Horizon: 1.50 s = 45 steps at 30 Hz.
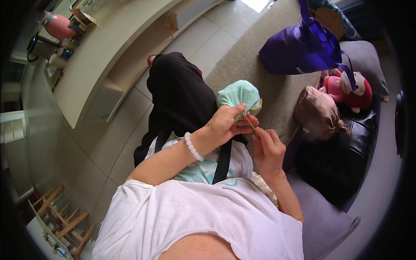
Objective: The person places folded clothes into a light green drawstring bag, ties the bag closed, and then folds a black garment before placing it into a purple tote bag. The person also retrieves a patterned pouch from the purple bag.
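My left hand (pixel 227 122), with a white bead bracelet (pixel 193 147) at its wrist, grips a rounded mint-green cloth piece (pixel 239 92) by its gathered lower edge, thumb on top. A thin yellow strand (pixel 249 122), perhaps cord, runs taut from that edge to my right hand (pixel 269 149). There the thumb and forefinger pinch its end. More yellow strand curves along the right side of the cloth, by a pale patch. Both hands are held above my lap, near the edge of the sofa seat. What lies inside the cloth is hidden.
On the grey-brown sofa (pixel 237 61) stand a purple tote bag (pixel 299 48), a tied brown cloth bundle (pixel 317 112), a red plush toy (pixel 351 87) and a black cushion (pixel 338 156). To the left is a long table (pixel 107 42) with a pink jug (pixel 57 26). A wooden rack (pixel 65 221) is at lower left.
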Available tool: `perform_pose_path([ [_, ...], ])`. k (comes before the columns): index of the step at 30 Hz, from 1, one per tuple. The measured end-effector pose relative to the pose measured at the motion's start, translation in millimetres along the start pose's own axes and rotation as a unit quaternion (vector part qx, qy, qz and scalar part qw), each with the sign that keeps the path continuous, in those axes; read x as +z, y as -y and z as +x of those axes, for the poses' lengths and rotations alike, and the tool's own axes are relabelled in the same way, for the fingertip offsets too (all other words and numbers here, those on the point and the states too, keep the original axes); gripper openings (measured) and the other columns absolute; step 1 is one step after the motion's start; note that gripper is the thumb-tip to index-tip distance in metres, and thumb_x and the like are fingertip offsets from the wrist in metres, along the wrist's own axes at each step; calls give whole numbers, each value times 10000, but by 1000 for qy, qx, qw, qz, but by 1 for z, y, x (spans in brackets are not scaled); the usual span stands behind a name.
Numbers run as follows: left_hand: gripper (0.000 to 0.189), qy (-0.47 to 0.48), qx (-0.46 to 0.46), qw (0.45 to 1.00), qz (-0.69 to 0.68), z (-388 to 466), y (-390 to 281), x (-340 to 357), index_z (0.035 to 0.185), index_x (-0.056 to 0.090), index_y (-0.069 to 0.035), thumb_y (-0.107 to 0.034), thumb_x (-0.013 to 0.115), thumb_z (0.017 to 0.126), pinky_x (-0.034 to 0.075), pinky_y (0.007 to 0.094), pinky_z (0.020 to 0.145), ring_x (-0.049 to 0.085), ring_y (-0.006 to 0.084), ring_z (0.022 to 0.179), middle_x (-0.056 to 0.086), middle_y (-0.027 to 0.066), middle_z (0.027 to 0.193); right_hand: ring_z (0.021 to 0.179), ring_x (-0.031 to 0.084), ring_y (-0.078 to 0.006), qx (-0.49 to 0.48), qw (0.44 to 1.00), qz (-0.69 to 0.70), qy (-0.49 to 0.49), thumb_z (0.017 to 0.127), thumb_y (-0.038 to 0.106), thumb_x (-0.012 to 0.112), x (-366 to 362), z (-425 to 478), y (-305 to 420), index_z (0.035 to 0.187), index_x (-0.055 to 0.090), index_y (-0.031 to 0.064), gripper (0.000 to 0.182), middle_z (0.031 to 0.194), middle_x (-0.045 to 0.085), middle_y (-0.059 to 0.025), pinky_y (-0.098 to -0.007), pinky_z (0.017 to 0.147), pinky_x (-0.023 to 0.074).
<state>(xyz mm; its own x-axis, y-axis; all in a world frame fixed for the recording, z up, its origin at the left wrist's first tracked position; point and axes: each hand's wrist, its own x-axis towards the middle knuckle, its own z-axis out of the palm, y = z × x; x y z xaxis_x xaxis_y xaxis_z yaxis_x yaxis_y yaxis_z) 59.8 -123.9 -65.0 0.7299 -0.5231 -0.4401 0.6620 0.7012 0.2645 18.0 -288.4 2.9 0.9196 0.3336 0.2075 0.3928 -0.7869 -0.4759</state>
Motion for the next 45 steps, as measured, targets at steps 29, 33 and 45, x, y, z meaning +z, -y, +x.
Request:
perform_pose_path([
  [29, 224, 56, 83, 537, 838, 3, -41, 29, 772, 630, 51, -130, 558, 882, 510, 488, 749, 644, 430, 819, 653, 258, 836, 769, 623, -369, -141, 954, -103, 242, 793, 104, 659, -15, 143, -10, 794, 592, 21, 107, 794, 633, -140, -458, 642, 470],
  [33, 96, 63, 123, 419, 897, -3, -57, 49, 789, 634, 35, -29, 566, 809, 536, 458, 741, 665, 394, 824, 659, 230, 828, 829, 670, -339, -147, 959, -79, 230, 793, 85, 678, -14, 154, -5, 791, 644, 7, 86, 822, 681, -146, -431, 692, 524],
  [45, 118, 119, 403, 150, 895, -30, -84, 64, 710, 532, -20, -58, 635, 752, 503, 349, 569, 601, 248, 655, 537, 124, 695, 686, 642, -207, -136, 916, 184, 329, 812, 67, 669, -50, 179, -16, 822, 654, -30, 99, 731, 662, -133, -322, 650, 503],
])
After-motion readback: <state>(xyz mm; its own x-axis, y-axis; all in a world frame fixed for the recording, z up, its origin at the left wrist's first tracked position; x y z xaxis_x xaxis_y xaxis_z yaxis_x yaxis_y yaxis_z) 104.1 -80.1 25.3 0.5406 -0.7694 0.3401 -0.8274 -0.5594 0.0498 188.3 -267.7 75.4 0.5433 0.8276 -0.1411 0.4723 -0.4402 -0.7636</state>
